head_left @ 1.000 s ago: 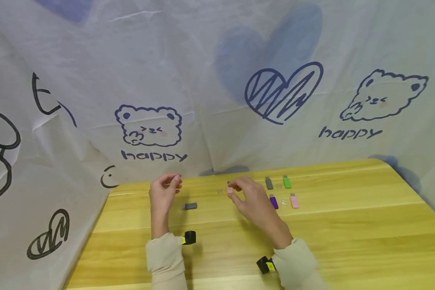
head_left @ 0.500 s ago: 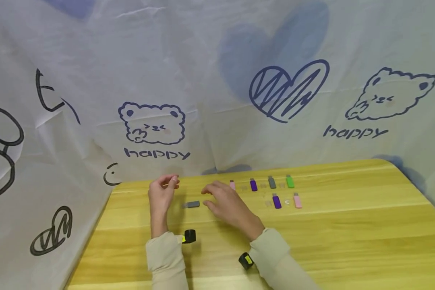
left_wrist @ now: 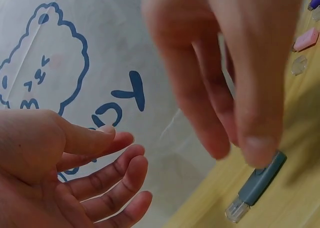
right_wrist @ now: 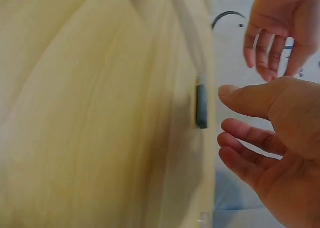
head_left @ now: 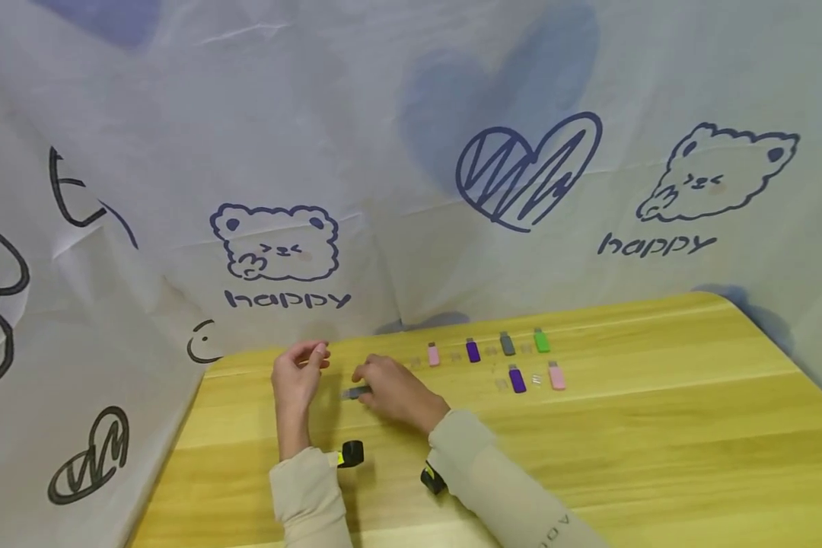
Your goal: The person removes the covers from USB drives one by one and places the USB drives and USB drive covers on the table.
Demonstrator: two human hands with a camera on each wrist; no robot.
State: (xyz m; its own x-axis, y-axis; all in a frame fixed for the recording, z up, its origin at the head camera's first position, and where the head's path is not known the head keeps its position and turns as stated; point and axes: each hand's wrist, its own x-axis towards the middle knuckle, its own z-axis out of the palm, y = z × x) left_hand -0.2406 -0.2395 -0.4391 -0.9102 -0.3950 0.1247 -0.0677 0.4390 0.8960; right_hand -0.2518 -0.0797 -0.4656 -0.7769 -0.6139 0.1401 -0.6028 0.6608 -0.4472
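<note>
A grey USB flash drive (head_left: 358, 392) with a clear cap on its plug lies on the table, its plug end to the left in the head view. Just above it hovers my right hand (head_left: 397, 390), thumb and fingers apart, with a gap to the drive (right_wrist: 201, 107) in the right wrist view. To the left, my left hand (head_left: 297, 379) hangs over the table with loosely curled fingers and nothing in them. In the left wrist view, the right hand (left_wrist: 225, 63) partly covers the drive's far end (left_wrist: 262, 178).
On the wooden table (head_left: 623, 449), rows of USB drives lie to the right: pink (head_left: 434, 354), purple (head_left: 473, 350), grey (head_left: 508, 344) and green (head_left: 542, 341) behind, another purple (head_left: 517, 379) and pink (head_left: 556, 376) in front. Clear caps (head_left: 536, 378) lie between. A printed cloth (head_left: 397, 152) hangs behind.
My right hand has left the pink drive in the back row and moved left and down to the lone grey drive. The left hand has stayed nearly in place.
</note>
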